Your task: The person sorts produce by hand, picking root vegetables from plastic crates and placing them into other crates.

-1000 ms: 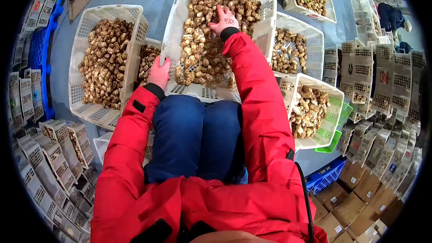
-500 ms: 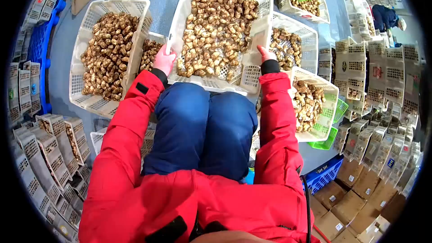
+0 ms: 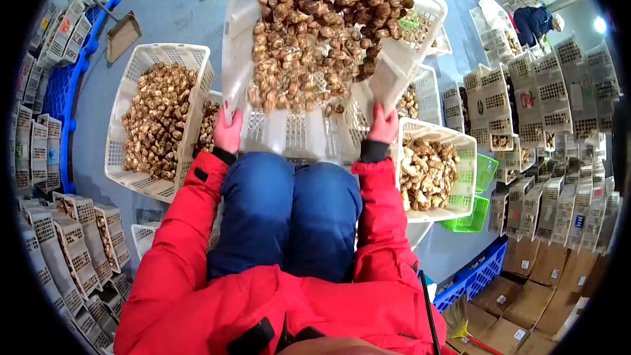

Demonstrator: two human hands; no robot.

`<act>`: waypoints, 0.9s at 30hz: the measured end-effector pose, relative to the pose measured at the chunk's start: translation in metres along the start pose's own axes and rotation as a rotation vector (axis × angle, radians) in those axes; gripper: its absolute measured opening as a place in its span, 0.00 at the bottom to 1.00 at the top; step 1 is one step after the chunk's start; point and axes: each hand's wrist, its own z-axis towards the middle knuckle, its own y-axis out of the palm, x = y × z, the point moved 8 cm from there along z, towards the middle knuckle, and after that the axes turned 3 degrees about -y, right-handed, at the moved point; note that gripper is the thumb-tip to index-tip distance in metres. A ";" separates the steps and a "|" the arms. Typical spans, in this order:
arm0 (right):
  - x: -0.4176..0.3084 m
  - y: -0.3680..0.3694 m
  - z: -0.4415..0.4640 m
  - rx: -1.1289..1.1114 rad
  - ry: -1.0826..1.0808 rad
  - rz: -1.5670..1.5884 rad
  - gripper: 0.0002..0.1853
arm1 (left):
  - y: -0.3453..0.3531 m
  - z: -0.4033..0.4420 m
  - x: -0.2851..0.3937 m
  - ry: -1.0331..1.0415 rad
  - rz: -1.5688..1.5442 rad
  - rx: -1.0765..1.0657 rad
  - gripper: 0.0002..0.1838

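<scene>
My left hand (image 3: 227,133) is closed on the near left corner of a white plastic crate (image 3: 238,59). At its near right corner, my right hand (image 3: 383,123) is closed on the same crate. The crate is raised in front of my knees and looks tilted. Brown tubers (image 3: 309,46), like small taros, lie across it, slightly blurred. Left of it stands another white crate (image 3: 115,138) with a heap of the same tubers (image 3: 161,118). To the right of my right hand, a third crate (image 3: 468,171) holds paler tubers (image 3: 424,171).
Green baskets (image 3: 470,217) stand to the right. A dustpan (image 3: 123,36) is at upper left. Stacked white crates (image 3: 526,105) line both sides, with cardboard boxes (image 3: 526,302) and a broom (image 3: 459,322) at lower right. A person in dark clothes (image 3: 531,24) bends at upper right.
Both hands have raised the crate, and its far end has moved up and away. The tubers in it have shifted toward the far side. My view has shifted slightly.
</scene>
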 end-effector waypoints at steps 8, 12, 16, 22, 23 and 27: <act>-0.037 0.052 0.030 -0.175 0.064 -0.020 0.14 | 0.020 0.024 -0.019 -0.053 -0.265 -0.009 0.16; 0.052 0.063 0.018 -0.162 0.167 -0.031 0.16 | 0.029 0.014 -0.079 -0.297 -0.349 -0.071 0.20; 0.040 0.067 0.017 -0.255 0.249 -0.184 0.15 | 0.037 0.020 -0.064 -0.211 -0.402 -0.172 0.17; 0.039 0.066 0.014 -0.273 0.052 0.065 0.22 | 0.032 0.009 -0.095 -0.427 -0.303 -0.107 0.13; 0.023 0.057 0.008 -0.151 -0.035 -0.044 0.19 | 0.032 0.010 -0.086 -0.368 -0.267 -0.082 0.11; -0.043 0.083 -0.027 -0.494 -0.349 -0.449 0.17 | 0.031 0.014 -0.093 -0.384 -0.202 -0.084 0.14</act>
